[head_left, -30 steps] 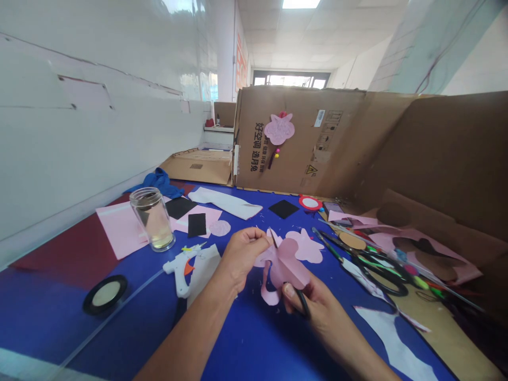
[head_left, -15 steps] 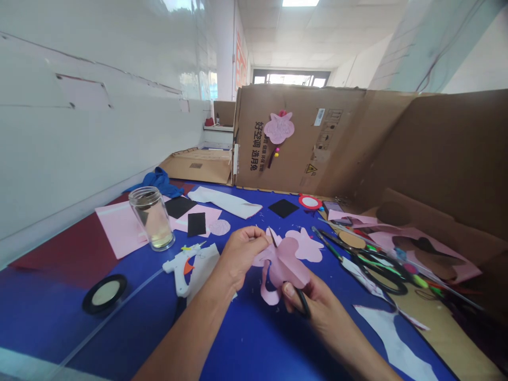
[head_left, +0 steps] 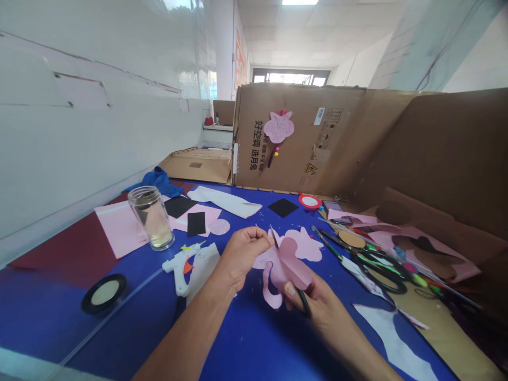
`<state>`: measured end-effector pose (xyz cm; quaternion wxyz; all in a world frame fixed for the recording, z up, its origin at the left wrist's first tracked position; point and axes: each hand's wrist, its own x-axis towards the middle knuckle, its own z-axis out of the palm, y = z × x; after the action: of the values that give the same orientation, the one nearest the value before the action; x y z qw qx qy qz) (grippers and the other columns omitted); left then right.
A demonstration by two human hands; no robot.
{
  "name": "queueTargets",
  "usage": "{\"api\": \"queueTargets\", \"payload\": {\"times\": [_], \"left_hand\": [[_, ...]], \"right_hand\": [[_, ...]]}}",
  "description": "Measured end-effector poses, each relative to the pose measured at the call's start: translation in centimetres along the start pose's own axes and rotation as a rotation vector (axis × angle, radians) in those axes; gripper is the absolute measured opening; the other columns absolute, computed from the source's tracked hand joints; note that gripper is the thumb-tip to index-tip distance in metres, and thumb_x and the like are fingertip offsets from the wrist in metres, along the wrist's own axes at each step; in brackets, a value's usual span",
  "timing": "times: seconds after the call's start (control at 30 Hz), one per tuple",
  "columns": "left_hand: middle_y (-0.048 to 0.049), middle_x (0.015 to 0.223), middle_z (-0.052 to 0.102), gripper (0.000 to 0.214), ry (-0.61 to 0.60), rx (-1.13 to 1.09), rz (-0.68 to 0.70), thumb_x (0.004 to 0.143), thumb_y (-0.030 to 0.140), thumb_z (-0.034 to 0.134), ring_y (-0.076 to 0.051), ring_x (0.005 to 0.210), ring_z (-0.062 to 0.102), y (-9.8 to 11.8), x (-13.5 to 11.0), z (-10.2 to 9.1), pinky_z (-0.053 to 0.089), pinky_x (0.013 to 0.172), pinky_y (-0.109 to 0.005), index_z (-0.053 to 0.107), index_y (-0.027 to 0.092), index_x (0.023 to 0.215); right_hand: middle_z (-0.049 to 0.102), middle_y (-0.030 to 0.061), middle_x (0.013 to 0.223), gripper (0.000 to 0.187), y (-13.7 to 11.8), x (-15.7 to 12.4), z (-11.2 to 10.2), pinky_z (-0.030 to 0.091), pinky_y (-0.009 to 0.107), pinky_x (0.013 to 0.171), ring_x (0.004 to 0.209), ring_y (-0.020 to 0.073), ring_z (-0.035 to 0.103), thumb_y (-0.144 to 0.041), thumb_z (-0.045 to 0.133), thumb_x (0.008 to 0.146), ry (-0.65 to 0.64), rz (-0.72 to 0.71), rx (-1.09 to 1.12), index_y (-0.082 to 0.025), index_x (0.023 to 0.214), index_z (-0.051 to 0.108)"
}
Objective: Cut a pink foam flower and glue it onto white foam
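Note:
My left hand (head_left: pixel 249 250) pinches the edge of a pink paper piece (head_left: pixel 289 267) above the blue table. In my right hand (head_left: pixel 307 297) are black-handled scissors (head_left: pixel 304 303), its fingers wrapped round the handles. The blade tips show at the paper's upper edge, close to my left fingertips; the rest of the blades is hidden behind the paper. A narrow curled strip (head_left: pixel 271 299) of the same paper hangs below. Just behind lies a pink scalloped cutout (head_left: pixel 311 246) on the table.
A white glue gun (head_left: pixel 180 272), a glass jar (head_left: pixel 153 222) with pale liquid and a black tape roll (head_left: pixel 103 293) are on the left. Scissors, pens and paper scraps (head_left: pixel 397 346) crowd the right. A cardboard box wall (head_left: pixel 341 143) stands behind, bearing a pink cutout (head_left: pixel 279 127).
Both hands stay in nearly the same place. The pink paper and its hanging strip have shifted very slightly, the strip's curl now a little lower.

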<state>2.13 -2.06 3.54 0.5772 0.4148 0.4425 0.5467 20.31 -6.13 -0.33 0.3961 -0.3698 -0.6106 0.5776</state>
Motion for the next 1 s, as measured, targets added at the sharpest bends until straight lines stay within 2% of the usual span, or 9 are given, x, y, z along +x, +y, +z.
{"api": "queueTargets", "payload": {"times": [0.33,0.57,0.77,1.0], "left_hand": [[0.0029,0.067,0.061,0.025,-0.003,-0.006,-0.005,0.063,0.035,0.081,-0.010,0.061,0.049,0.03,-0.07,0.01,0.037,0.062,-0.026,0.065,0.018,0.069],[0.0022,0.068,0.061,0.025,-0.003,-0.005,-0.011,0.064,0.036,0.083,-0.011,0.063,0.050,-0.04,-0.01,-0.11,0.038,0.063,-0.026,0.066,0.019,0.069],[0.0008,0.072,0.061,0.025,-0.058,0.019,0.003,0.065,0.035,0.083,-0.013,0.070,0.052,0.11,-0.27,0.15,0.040,0.068,-0.026,0.065,0.018,0.069],[0.0010,0.070,0.060,0.024,-0.083,0.015,0.012,0.064,0.034,0.081,-0.013,0.067,0.051,0.55,-0.47,0.10,0.039,0.065,-0.026,0.064,0.018,0.068]], "right_hand": [[0.053,-0.0027,0.075,0.047,-0.16,-0.20,0.06,0.038,0.027,0.065,0.068,0.0147,0.046,-0.065,0.075,0.093,0.008,-0.006,-0.012,-0.020,0.090,0.061],[0.054,-0.0017,0.076,0.047,-0.41,-0.19,0.12,0.039,0.028,0.065,0.068,0.0161,0.047,-0.066,0.075,0.091,0.003,0.003,-0.021,-0.020,0.095,0.062],[0.056,-0.0015,0.077,0.047,-0.53,-0.04,-0.17,0.040,0.028,0.066,0.070,0.0163,0.049,-0.065,0.076,0.092,0.013,-0.013,-0.042,-0.020,0.097,0.061],[0.058,-0.0012,0.076,0.047,-0.34,0.10,-0.62,0.039,0.029,0.066,0.070,0.0163,0.050,-0.065,0.075,0.093,-0.031,-0.035,-0.034,-0.019,0.094,0.061]]}}
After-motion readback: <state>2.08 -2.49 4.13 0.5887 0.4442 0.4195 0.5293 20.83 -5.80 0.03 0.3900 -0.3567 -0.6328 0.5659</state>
